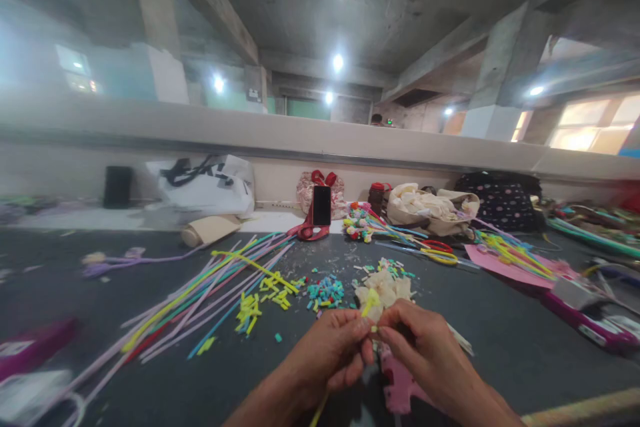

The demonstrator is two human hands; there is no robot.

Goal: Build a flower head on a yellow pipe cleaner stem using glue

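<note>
The yellow piece [371, 303] is located over the table [480, 373], toward its near edge. Left hand [340, 347]: grip narrow, thumb and fingertips closed on the yellow piece. Right hand [420, 333]: thumb and forefinger at the lower end of the same piece; whether this grip holds it cannot be told. A cream bundle [393, 288] lies just beyond the hands, a pink item [399, 383] beneath them. Teal cuttings [326, 291], yellow cuttings [249, 310] and fuzzy stems [200, 297] extend toward the left edge. Scissors [440, 257] lie nearer the far edge.
</note>
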